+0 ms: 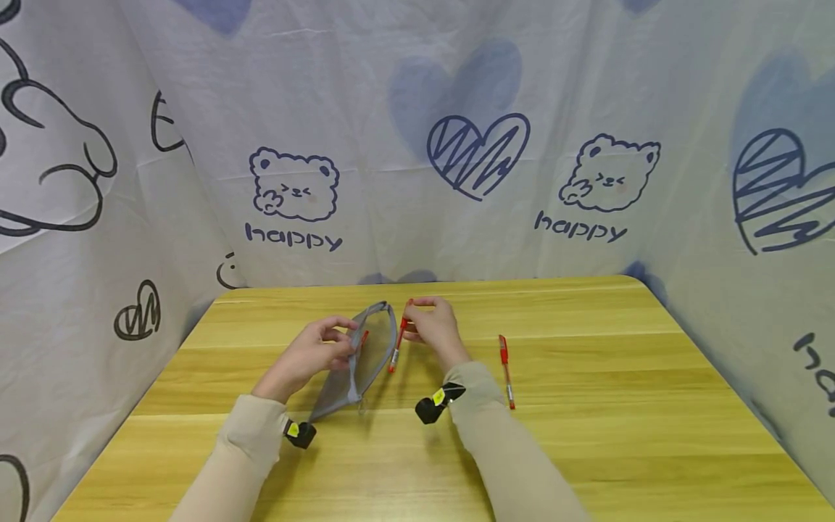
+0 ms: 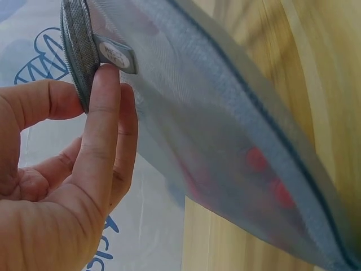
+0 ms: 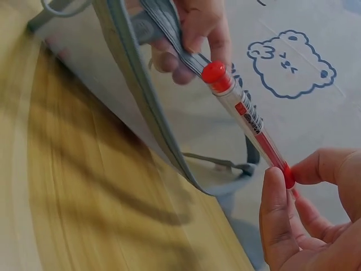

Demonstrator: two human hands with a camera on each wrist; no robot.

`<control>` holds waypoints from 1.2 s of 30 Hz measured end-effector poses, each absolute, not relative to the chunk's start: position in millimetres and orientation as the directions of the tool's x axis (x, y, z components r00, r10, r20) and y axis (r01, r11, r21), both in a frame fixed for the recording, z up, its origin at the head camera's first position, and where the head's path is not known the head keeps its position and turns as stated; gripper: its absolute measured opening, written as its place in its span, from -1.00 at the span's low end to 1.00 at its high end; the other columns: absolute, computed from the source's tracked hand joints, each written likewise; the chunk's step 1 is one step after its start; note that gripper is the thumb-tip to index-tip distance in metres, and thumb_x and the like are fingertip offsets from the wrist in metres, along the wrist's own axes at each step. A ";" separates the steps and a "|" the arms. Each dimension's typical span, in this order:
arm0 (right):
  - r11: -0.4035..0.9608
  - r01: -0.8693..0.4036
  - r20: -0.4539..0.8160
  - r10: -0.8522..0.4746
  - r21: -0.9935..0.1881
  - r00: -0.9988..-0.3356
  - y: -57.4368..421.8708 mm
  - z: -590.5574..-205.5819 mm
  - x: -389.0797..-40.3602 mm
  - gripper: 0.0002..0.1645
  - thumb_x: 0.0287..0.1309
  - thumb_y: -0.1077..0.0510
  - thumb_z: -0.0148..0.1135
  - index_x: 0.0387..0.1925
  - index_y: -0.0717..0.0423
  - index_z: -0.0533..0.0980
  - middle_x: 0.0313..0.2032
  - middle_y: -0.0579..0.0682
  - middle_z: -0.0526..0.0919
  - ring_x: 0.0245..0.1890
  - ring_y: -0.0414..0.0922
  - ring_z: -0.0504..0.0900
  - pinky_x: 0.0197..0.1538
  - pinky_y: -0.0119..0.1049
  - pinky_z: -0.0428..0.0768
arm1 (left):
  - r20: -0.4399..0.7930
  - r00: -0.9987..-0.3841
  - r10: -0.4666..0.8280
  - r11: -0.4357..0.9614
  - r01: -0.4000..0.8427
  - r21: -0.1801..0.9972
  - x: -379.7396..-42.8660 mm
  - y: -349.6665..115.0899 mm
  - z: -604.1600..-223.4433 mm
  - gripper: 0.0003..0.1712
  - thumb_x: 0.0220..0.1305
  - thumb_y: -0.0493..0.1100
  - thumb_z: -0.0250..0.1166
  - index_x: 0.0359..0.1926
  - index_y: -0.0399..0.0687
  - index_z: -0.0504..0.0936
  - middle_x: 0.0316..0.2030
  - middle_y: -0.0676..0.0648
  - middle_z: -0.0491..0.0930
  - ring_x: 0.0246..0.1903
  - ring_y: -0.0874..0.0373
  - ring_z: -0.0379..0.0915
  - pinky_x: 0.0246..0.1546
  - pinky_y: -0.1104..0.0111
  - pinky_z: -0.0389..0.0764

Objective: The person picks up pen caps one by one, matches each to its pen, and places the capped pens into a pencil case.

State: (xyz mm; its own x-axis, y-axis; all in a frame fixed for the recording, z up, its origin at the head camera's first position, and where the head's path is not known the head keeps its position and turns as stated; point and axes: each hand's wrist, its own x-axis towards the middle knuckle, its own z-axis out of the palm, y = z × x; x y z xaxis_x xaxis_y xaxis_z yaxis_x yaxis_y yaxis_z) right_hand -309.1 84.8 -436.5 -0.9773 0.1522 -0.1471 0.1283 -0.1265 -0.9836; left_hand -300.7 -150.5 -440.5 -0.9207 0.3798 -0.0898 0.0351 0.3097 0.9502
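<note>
A grey mesh zip pouch (image 1: 341,384) stands tilted on the table with its mouth spread apart. My left hand (image 1: 321,353) pinches one zipped edge of it between thumb and fingers, near a small tab (image 2: 117,55). Through the mesh, blurred red shapes (image 2: 256,160) show inside. Just beside the opening, my right hand (image 1: 435,328) pinches a red pen (image 3: 248,116) near its capped end; its red end plug points toward the pouch. A second red pen (image 1: 505,370) lies on the table, right of my right forearm.
The wooden table (image 1: 620,406) spreads to both sides and toward me. A patterned white curtain (image 1: 391,217) hangs behind it and along its left and right sides.
</note>
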 end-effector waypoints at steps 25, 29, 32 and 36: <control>-0.078 0.168 -0.176 0.113 -0.983 -0.978 48.9 -442.3 -303.6 -0.54 0.26 0.38 0.26 0.20 0.31 0.49 -0.31 0.16 0.72 -0.48 -0.20 0.68 -0.39 -0.43 0.76 | -0.070 -0.923 0.379 0.307 0.054 0.950 -301.0 -150.4 -438.3 -0.52 0.53 -0.33 0.17 0.41 -0.31 0.46 -0.06 -0.22 0.60 -0.19 0.10 0.68 -0.07 0.19 0.80; -0.067 0.162 -0.169 0.116 -0.985 -0.979 48.0 -442.6 -303.2 -0.57 0.25 0.39 0.24 0.16 0.28 0.51 -0.31 0.13 0.70 -0.49 -0.21 0.67 -0.42 -0.44 0.74 | -0.069 -0.925 0.374 0.307 0.053 0.950 -300.6 -150.4 -437.5 -0.52 0.53 -0.34 0.17 0.40 -0.31 0.47 -0.06 -0.21 0.60 -0.18 0.11 0.67 -0.05 0.16 0.80; -0.068 0.161 -0.167 0.109 -0.985 -0.980 47.9 -441.9 -302.5 -0.60 0.28 0.39 0.24 0.15 0.28 0.51 -0.25 0.17 0.72 -0.49 -0.20 0.67 -0.44 -0.45 0.73 | -0.071 -0.925 0.372 0.306 0.050 0.951 -300.4 -150.9 -437.2 -0.52 0.53 -0.34 0.17 0.41 -0.31 0.46 -0.07 -0.20 0.60 -0.17 0.11 0.67 -0.04 0.14 0.80; -0.067 0.153 -0.160 0.097 -0.986 -0.982 49.2 -441.6 -302.2 -0.61 0.28 0.38 0.24 0.14 0.28 0.51 -0.24 0.13 0.70 -0.45 -0.17 0.70 -0.42 -0.44 0.74 | -0.074 -0.924 0.376 0.305 0.048 0.951 -300.5 -151.5 -437.2 -0.52 0.54 -0.33 0.16 0.41 -0.32 0.45 -0.07 -0.20 0.60 -0.15 0.10 0.67 -0.04 0.16 0.80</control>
